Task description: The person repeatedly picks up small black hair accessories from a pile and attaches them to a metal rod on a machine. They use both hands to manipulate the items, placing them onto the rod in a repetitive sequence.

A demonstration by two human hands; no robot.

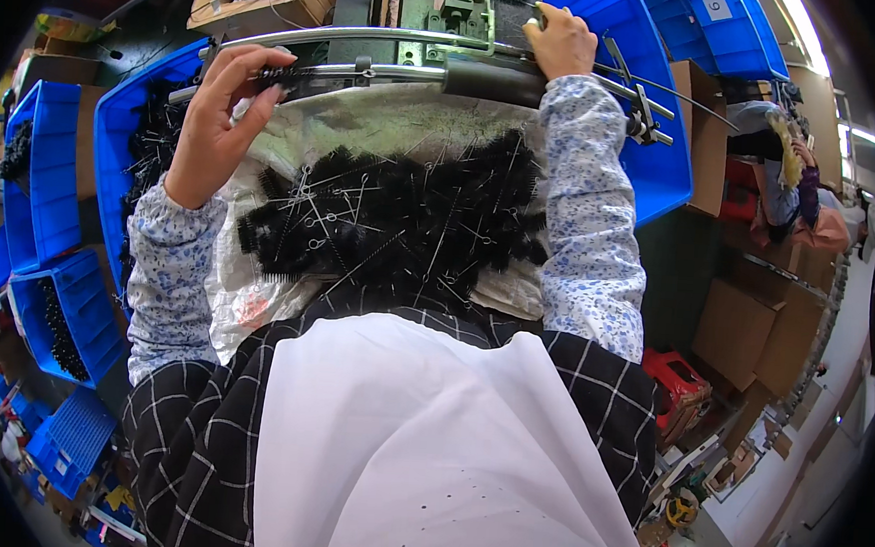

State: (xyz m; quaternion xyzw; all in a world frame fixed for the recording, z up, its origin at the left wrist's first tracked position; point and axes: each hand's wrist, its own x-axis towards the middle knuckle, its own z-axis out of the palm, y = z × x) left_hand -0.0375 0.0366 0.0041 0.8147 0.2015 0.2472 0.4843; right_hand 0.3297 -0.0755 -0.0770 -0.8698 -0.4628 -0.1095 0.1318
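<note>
Black and dense, the heap of bristled wire brushes [391,221] lies on a creased whitish sack [231,291] over the lap, its lower layers hidden. The bare left hand [225,110] is half curled about something dark and bristly; whether it grips this is unclear. The bare right hand [564,46] bends beside a black cylindrical sleeve [494,81], its hold impossible to tell. Thin silvery stems, some ending in round loops, cross the heap at all angles.
</note>
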